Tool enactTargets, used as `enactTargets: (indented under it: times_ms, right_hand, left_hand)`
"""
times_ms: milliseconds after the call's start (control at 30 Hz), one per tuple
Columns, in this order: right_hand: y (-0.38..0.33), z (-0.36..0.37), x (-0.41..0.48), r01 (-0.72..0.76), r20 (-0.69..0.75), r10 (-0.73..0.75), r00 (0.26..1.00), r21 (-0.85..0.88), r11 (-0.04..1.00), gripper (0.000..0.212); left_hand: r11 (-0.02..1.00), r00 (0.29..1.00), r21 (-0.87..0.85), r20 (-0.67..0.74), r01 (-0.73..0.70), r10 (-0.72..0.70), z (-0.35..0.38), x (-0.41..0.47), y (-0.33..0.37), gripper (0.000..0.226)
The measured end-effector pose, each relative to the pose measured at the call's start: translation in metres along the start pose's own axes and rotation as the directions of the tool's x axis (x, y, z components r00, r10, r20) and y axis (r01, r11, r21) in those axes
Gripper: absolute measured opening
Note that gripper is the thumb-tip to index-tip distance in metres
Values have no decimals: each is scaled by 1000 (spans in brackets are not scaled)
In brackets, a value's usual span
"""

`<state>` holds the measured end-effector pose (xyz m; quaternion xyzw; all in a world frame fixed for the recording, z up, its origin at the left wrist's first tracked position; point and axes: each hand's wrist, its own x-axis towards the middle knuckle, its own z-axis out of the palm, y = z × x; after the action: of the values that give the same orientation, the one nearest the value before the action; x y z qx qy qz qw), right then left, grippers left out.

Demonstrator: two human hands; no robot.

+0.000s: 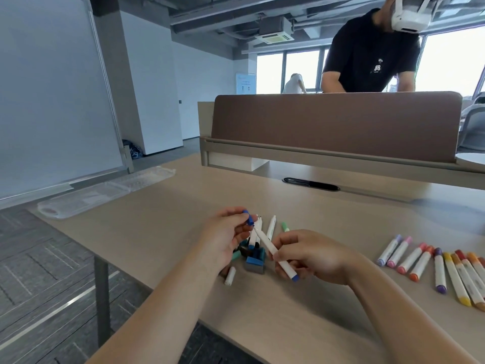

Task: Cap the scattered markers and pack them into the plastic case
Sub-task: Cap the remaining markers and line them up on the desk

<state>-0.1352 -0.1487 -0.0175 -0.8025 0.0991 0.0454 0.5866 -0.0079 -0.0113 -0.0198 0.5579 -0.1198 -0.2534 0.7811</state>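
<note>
While left hand [228,232] pinches blue cap [248,218], right hand [309,254] grips white marker [263,240]; black shirt [372,53] opposite reads "BB".

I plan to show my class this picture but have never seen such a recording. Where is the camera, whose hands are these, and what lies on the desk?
No machine here: one person wears a camera on the head, looking down at their own hands. The left hand pinches a blue cap; the right hand grips a white marker, its tip near the cap. On the desk lie a pile of loose markers and caps, a row of capped markers at the right, and a clear plastic case at the far left.
</note>
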Motion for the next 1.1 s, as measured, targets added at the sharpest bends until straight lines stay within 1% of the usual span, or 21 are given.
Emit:
enactTargets:
  times_ms: [67, 167, 233, 333, 467, 600, 700, 733, 800, 867, 933, 1000, 1100]
  right_hand:
    - [0, 1, 0, -7, -26, 7, 1000, -2, 1000, 15]
    - [-2, 2, 0, -7, -56, 7, 998, -3, 1000, 10]
    - [-3, 2, -2, 2, -80, -4, 997, -16, 1000, 11]
    - [-4, 2, -3, 33, -135, -45, 990, -92, 995, 18]
    - [-3, 4, 1, 69, -168, -91, 982, -129, 989, 12]
    - [-2, 4, 3, 80, -238, -116, 964, -156, 985, 11]
    - [-5, 4, 3, 66, -290, -112, 950, -164, 984, 13]
    - [-5, 3, 4, 52, -335, -110, 936, -176, 983, 14]
    - [-5, -1, 8, -9, -458, -97, 884, -225, 974, 13]
    - [-4, -6, 14, -126, -543, -73, 837, -321, 938, 14]
    - [-3, -8, 23, -255, -561, -44, 827, -444, 859, 15]
    - [-2, -8, 33, -354, -576, -19, 817, -526, 773, 13]
    - [-1, -8, 44, -447, -590, -10, 807, -623, 642, 12]
  left_hand:
    - [1000, 1000, 20, 7, -2, 2, 1, 0, -1, 12]
    - [997, 1000, 74, 16, -8, 7, 2, 2, -4, 13]
    - [994, 1000, 108, 15, -22, 20, 4, 1, -6, 13]
    - [985, 998, 160, -15, -60, 63, 6, 0, -8, 15]
    - [956, 989, 269, -53, -120, 139, 10, 2, -13, 14]
    - [924, 976, 335, -53, -183, 212, 16, 3, -11, 8]
    - [914, 974, 363, -55, -184, 218, 18, 4, -6, 14]
    - [918, 978, 360, -55, -168, 201, 18, 5, -4, 19]
    - [909, 982, 389, -48, -150, 182, 16, 4, -1, 26]
    - [890, 981, 428, -32, -159, 190, 12, 1, 2, 34]
    - [885, 981, 435, -26, -163, 194, 10, -1, 4, 26]
    - [884, 982, 439, -23, -159, 188, 8, -2, 4, 19]
    - [897, 984, 415, -27, -151, 178, 6, 0, 3, 17]
